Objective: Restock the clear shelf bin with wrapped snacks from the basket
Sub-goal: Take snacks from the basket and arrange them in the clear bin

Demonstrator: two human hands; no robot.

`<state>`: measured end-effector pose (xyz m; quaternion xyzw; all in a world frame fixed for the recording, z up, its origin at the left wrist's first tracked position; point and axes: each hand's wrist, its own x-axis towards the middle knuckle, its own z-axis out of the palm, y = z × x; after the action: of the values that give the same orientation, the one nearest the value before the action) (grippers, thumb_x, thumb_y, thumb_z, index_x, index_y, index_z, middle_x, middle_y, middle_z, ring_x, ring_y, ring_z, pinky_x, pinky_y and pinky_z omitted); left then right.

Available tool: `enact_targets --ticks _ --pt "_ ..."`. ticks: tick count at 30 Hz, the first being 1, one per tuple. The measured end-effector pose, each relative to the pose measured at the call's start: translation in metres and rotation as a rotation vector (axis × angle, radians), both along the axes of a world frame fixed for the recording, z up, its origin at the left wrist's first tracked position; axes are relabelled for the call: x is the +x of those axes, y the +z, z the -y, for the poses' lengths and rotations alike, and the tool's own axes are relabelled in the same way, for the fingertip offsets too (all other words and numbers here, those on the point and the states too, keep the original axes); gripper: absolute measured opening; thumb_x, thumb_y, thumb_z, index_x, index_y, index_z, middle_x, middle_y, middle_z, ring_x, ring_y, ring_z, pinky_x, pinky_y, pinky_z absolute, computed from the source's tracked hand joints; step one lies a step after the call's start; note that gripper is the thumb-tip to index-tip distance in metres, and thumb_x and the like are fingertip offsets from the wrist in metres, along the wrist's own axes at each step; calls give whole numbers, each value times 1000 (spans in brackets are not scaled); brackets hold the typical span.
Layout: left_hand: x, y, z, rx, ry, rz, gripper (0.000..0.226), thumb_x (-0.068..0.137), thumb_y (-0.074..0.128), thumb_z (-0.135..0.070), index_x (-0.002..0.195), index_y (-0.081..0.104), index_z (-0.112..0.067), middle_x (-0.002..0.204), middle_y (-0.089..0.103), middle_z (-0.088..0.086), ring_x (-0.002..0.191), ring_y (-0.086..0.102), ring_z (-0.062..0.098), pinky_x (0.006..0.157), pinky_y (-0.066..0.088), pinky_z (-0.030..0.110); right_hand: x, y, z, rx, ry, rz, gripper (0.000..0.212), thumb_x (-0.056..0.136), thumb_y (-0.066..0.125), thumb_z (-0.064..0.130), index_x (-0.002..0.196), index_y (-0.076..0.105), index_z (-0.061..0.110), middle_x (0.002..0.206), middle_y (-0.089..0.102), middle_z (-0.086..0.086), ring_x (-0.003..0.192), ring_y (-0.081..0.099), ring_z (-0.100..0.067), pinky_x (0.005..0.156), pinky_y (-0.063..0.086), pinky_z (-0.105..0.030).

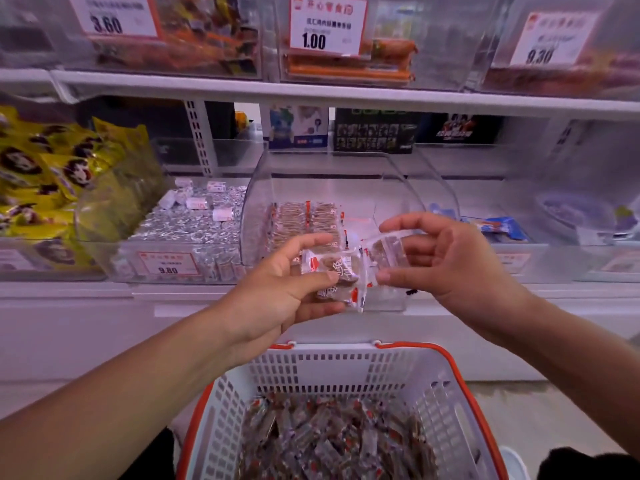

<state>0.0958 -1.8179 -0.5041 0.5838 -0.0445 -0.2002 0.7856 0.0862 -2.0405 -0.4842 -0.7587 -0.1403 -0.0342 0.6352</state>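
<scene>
Head view: price tags (327, 24) "1.00", "3.60", "9.80".

**Shelf bay: positions**

Clear shelf bin (325, 174) at centre of lower shelf, wrapped snacks (304, 223) stacked in its left part. Left of it, bin of small foil sweets (194, 223); further left, bagged goods (45, 174). Basket (346, 368) below, in front of shelf, snacks inside. Left hand (277, 292) and right hand (446, 258) between basket and bin, each holding a packet. Upper shelf (346, 93) above, bins on it.

Open way into the bin

The clear shelf bin (398, 174) lay open on top; stacked snack packs (304, 223) filled its left, its right stayed bare.
</scene>
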Motion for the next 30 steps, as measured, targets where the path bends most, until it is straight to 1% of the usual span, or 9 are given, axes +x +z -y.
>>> enact_targets --ticks 5,8,10,13,15,19,22,25,30 --pt "-5 -3 2 -54 -18 -67 35 88 60 10 115 67 -11 102 75 19 90 75 27 72 60 26 -9 4 -13 -117 -59 311 48 82 73 -1 115 67 33 99 76 14 87 71 -3 72 56 -17" --pt "-7 -3 7 -105 -36 -93 37 89 55 16 110 67 -11 98 73 20 87 74 27 75 61 26 -8 3 -17 -238 8 267 39 86 69 4 117 68 28 93 68 5 68 60 0 58 51 -19" --pt "-7 -3 11 -127 -56 -90 42 90 47 19 113 66 -10 96 72 18 86 73 23 76 61 26 -6 -1 -17 -363 33 203 36 87 69 10 119 69 27 94 57 -5 73 56 -4 67 48 -19" --pt "-9 -2 12 -189 -93 -91 50 85 38 19 121 62 -8 104 71 19 88 70 22 82 59 29 -10 -8 -20 -464 -7 190 41 88 71 17 124 66 36 111 51 -1 100 52 0 85 40 -10" --pt "-12 0 13 -228 -99 -90 54 78 42 7 128 56 -8 117 68 24 96 65 27 86 54 35 -13 -14 -26 -493 -14 211 53 85 75 23 132 59 42 126 46 9 112 50 3 87 42 -11" --pt "-15 -7 23 -77 64 22 34 99 50 -16 133 48 -19 109 73 16 93 67 26 74 50 34 -13 -19 -30 -545 -142 257 74 73 82 38 139 49 39 116 56 20 89 54 1 71 48 -17" --pt "-18 -12 24 9 57 138 28 102 48 -15 129 48 -22 95 77 6 95 72 24 77 51 31 -13 -15 -30 -647 -148 310 65 70 77 51 129 58 35 107 58 15 92 53 -1 80 47 -23" --pt "-21 -10 23 41 65 194 19 102 51 -21 120 54 -14 99 76 8 94 72 19 78 55 26 -14 -13 -33 -557 -50 277 43 72 81 41 112 64 37 100 63 12 90 61 -7 78 55 -35" --pt "-20 -3 25 69 152 120 65 78 66 -58 119 54 -10 105 74 13 99 71 26 91 56 45 -15 -12 -34 -592 -107 427 41 73 83 37 109 66 24 96 63 12 87 59 -5 73 49 -20"
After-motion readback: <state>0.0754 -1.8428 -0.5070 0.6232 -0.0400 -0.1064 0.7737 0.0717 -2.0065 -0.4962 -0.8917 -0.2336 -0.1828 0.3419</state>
